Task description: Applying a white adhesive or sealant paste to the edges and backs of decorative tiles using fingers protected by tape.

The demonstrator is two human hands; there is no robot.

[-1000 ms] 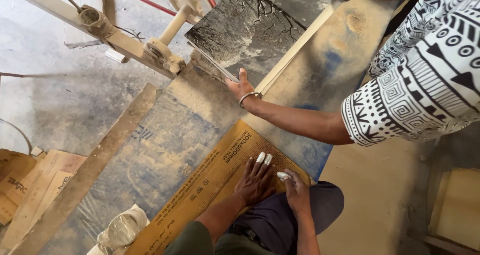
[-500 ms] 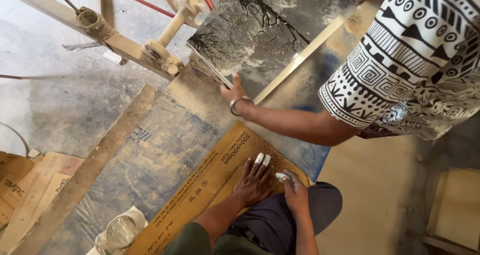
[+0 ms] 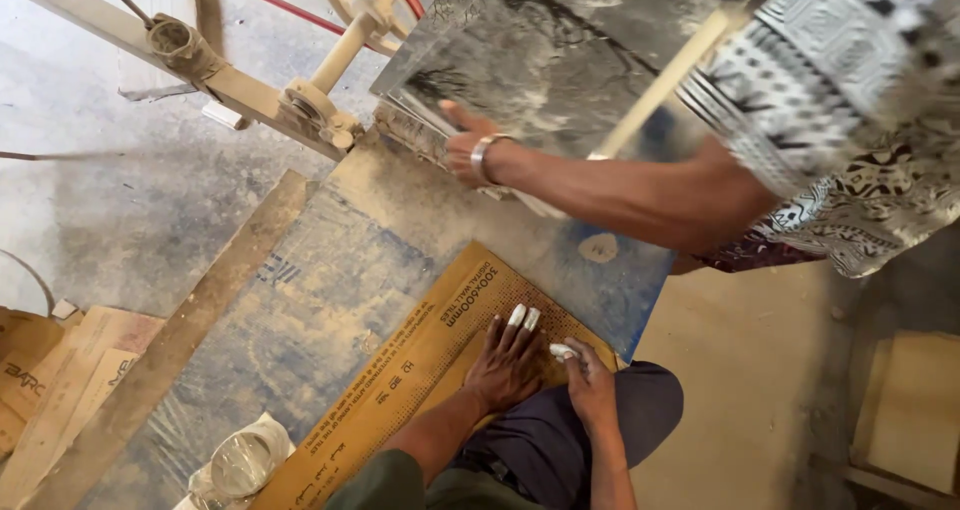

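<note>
The left hand (image 3: 508,362) was laid flat, palm down, on a sheet of brown cardboard (image 3: 420,370), its grip spread open and closed on nothing; two of its fingertips (image 3: 523,317) were wrapped in white tape. The right hand (image 3: 590,385) was seen just beside it, touching the same cardboard near its edge, with a taped white fingertip pointed toward the left hand. Whether anything was pinched in the right grip could not be told; the fingers were loosely curled. Both hands were rested over the person's knee, which was covered by dark trousers (image 3: 560,440).

The cardboard was spread on a dusty blue-grey board (image 3: 330,290), which served as a low desk on the floor. Beyond the left grip, well apart from it, a co-worker's hand (image 3: 465,148) with a metal bracelet (image 3: 483,158) was pressed against the edge of a dark marbled tile (image 3: 560,60). That tile was held tilted above the board, and a pale wooden strip (image 3: 665,80) was seen across it. The co-worker's patterned black-and-white shirt (image 3: 850,100) was blurred.

Further beyond, a rail cutter with a round handle (image 3: 320,100) was placed on the concrete floor (image 3: 100,170). On the near left of the grips, a roll of clear tape (image 3: 240,462) was seen.
</note>
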